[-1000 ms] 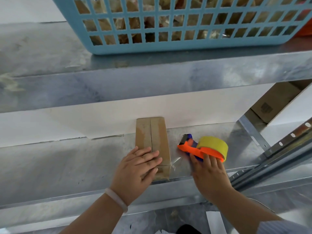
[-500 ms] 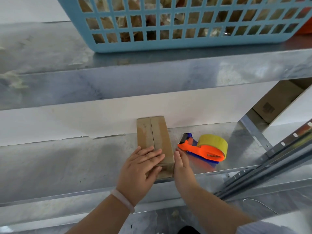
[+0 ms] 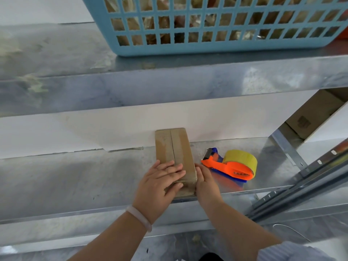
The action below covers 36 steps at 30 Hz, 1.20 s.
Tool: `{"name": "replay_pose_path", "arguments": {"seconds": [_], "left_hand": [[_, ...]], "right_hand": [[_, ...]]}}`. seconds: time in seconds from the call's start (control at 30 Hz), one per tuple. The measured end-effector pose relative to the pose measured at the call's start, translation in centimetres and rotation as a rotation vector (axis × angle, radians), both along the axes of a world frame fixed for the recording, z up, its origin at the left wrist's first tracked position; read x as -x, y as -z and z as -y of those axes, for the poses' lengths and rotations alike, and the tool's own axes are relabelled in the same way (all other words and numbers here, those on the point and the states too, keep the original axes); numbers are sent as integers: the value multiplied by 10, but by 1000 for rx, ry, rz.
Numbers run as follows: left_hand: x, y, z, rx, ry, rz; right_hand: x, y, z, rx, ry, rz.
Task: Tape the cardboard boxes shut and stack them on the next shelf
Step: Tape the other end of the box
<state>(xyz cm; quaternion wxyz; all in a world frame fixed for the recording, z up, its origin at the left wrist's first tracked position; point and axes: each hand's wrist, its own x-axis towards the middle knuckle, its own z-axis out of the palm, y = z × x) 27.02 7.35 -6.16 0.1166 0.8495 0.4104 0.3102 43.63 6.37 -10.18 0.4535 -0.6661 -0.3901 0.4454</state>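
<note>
A narrow brown cardboard box lies on the lower metal shelf, its far end against the white back panel, clear tape along its top seam. My left hand lies flat on the near end of the box top, fingers straight. The box's near right side is touched by my right hand, fingers straight along it. An orange and blue tape dispenser with a yellow roll rests on the shelf just right of the box, untouched.
A blue plastic basket holding packaged goods stands on the upper shelf overhead. A grey slotted upright slants along the right side. Another cardboard box sits behind at the far right.
My right hand let go of the tape dispenser, which now lies on the shelf, and moved left to the box's right side. My left hand stayed flat on the box.
</note>
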Motion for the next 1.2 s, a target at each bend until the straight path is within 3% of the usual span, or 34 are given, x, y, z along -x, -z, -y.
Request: {"name": "replay_pose_path", "arguments": {"seconds": [0.1,0.17,0.23,0.33,0.47,0.83,0.93,1.03,1.1,1.2], "left_hand": [[2,0,-1,2,4,9],[5,0,-4,14,3,46],[7,1,-5,4,2,55],[7,1,-6,-10,31,44],[19,5,-11,-36,128,-79],[32,27,-6,37,45,4],[22,30,6,198,17,258],[4,27,19,515,-135,690],[-9,23,24,757,-183,936],[-20,19,28,851,-248,1054]], "right_hand": [[-7,-3,-1,70,15,95],[-13,-7,8,-142,-12,224],[-20,-13,18,-396,-193,446],[-28,-14,21,-491,-417,633],[-34,-18,17,-509,-431,636],[-27,-14,18,-456,-409,573],[-16,-9,29,-391,-368,438],[4,-9,39,-248,-246,18],[15,-10,40,-161,-197,-129],[27,-9,39,-125,-169,-222]]}}
